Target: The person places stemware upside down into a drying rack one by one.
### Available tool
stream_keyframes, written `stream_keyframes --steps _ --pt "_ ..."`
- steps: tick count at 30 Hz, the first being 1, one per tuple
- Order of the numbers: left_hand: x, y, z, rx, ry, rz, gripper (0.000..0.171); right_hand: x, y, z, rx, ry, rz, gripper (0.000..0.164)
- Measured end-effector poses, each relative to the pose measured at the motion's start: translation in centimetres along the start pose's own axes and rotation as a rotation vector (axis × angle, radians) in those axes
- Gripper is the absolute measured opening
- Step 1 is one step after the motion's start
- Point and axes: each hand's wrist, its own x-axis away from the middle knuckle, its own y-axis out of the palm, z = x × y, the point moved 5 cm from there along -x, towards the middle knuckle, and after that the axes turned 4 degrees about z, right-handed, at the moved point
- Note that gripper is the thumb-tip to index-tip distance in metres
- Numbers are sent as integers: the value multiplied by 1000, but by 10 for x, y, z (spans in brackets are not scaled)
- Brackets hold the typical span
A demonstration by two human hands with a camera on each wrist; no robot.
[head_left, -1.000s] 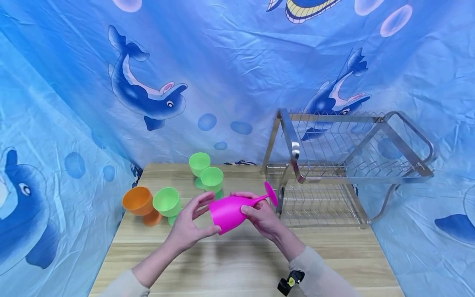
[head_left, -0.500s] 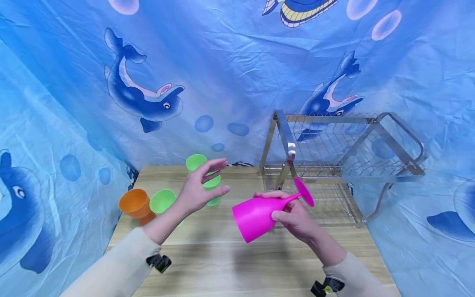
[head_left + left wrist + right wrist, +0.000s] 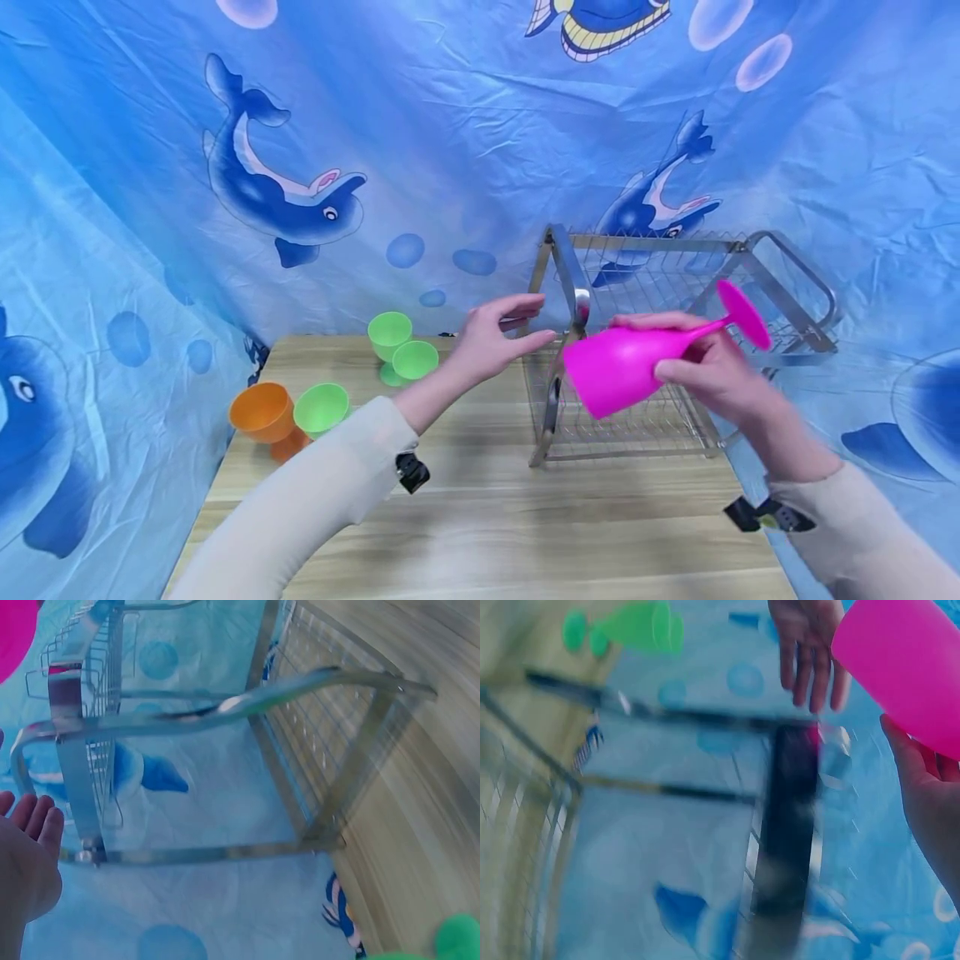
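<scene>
A bright pink plastic goblet [image 3: 626, 367] lies tilted on its side in the air, its mouth toward the left and its round foot up at the right. My right hand [image 3: 708, 367] grips it around the bowl and stem, in front of the metal rack [image 3: 573, 283]. My left hand [image 3: 495, 337] reaches to the rack's left end with relaxed, parted fingers and holds nothing. In the left wrist view, the left hand's fingers [image 3: 37, 817] show beside the rack's frame. The goblet [image 3: 911, 671] fills the upper right of the right wrist view.
The two-tier wire rack stands at the back right of the wooden table [image 3: 465, 517]. At the left are an orange goblet [image 3: 261, 412] and a green goblet [image 3: 322, 408]. Two more green goblets, one the rear goblet [image 3: 389, 333], stand further back. A blue dolphin-print curtain [image 3: 450, 150] surrounds the table.
The right hand has carried the pink goblet right and up to the rack. The left hand, earlier at the goblet's rim, has let go and moved right toward the rack.
</scene>
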Motion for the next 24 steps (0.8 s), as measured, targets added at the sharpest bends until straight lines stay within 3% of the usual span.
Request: stream_keyframes --steps 9,16,24 --pt "-15 29 3 43 -59 34 47 -32 -52 -48 210 99 32 49" --pt "-18 41 4 67 -67 120 33 -51 -79 -68 553 207 73 47" --pt "-17 44 5 28 -40 183 23 -66 -98 -72 647 195 21 45"
